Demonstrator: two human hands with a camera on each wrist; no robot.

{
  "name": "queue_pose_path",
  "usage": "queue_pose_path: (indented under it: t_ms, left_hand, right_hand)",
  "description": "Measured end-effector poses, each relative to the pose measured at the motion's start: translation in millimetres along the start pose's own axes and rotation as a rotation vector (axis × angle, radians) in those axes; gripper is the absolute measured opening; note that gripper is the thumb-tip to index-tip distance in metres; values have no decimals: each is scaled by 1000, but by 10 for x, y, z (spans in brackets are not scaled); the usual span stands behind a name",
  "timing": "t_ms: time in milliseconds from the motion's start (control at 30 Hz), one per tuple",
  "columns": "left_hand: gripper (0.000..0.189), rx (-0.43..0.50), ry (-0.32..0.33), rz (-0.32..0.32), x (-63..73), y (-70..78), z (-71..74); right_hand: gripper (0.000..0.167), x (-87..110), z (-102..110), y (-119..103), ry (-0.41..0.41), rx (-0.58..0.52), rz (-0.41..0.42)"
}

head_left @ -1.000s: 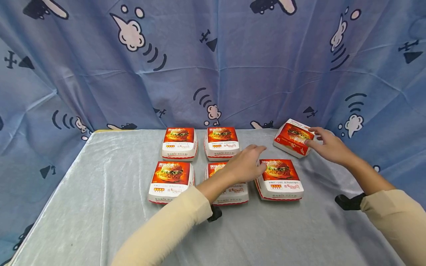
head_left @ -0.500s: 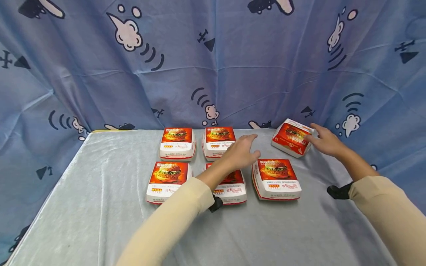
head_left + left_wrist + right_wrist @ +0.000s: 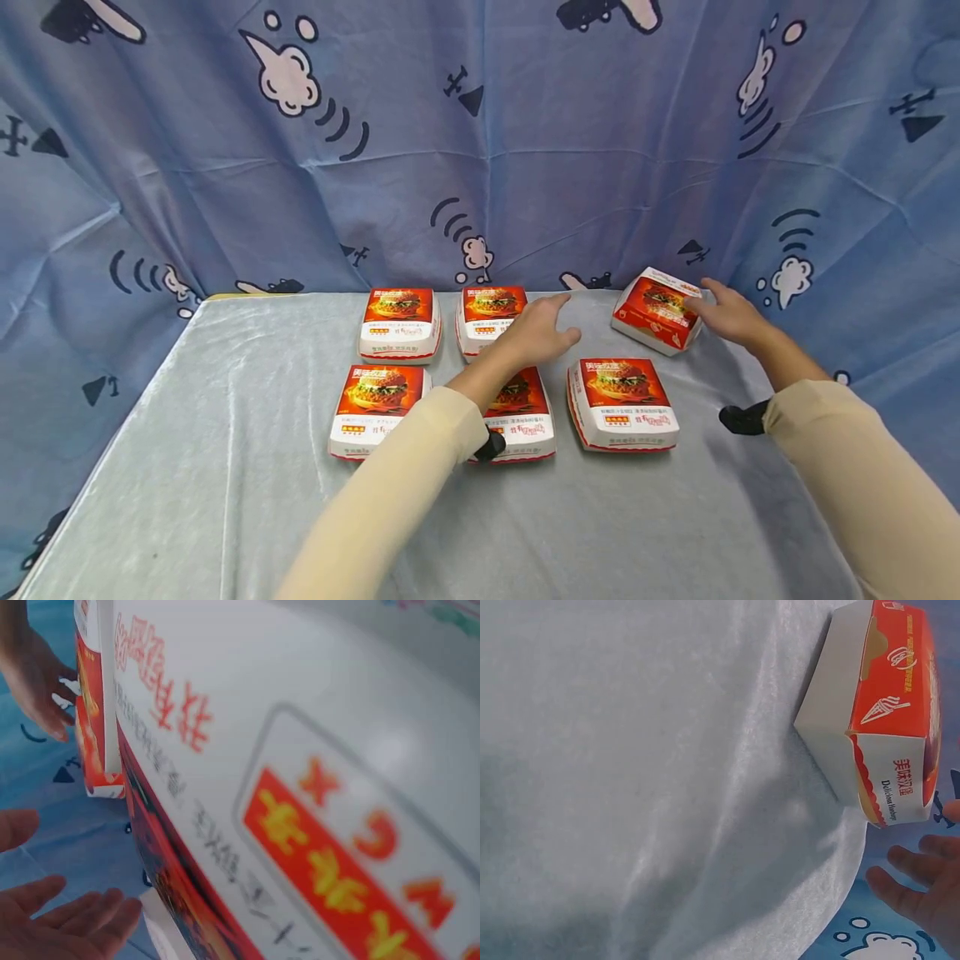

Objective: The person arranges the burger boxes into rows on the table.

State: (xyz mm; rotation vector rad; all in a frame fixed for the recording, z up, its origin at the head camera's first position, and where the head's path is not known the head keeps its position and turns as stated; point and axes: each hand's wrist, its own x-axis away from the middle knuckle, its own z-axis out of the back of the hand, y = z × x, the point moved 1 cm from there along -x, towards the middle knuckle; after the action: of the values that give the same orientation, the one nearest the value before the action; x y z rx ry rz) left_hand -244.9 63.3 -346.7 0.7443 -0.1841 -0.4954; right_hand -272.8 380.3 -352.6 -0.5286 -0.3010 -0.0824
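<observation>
A red and white burger box (image 3: 657,310) sits askew at the back right, its red side facing forward. Just off its right corner is my right hand (image 3: 731,313), fingers loosely spread; the right wrist view shows a gap between this hand (image 3: 930,889) and the box (image 3: 889,720). My left hand (image 3: 542,330) hovers over the gap between the boxes, thumb and forefinger apart, gripping nothing. Its forearm partly hides the front middle box (image 3: 525,417) and the hand overlaps the back middle box (image 3: 491,307). In front of the askew box lies the front right box (image 3: 624,400).
Two more burger boxes stand on the left, a back one (image 3: 400,321) and a front one (image 3: 378,400), set in straight rows. A pale grey cloth (image 3: 187,467) covers the table. A blue patterned curtain (image 3: 420,108) hangs right behind its far edge.
My left hand has moved back toward the curtain. The right hand has drawn slightly off the askew box, and its forearm has swung left. The head view has shifted a little.
</observation>
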Motion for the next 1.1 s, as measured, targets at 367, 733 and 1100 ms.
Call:
queue_pose_path:
  t_ms: [367, 733, 1100]
  left_hand:
    - [61, 37, -11, 13, -33, 39, -10]
    - [62, 37, -34, 29, -65, 75, -3]
    - [59, 32, -48, 29, -114, 123, -39]
  right_hand:
    - [80, -63, -22, -11, -33, 23, 51]
    - [77, -63, -119, -43, -17, 43, 108]
    - [79, -46, -259, -316, -42, 77, 164]
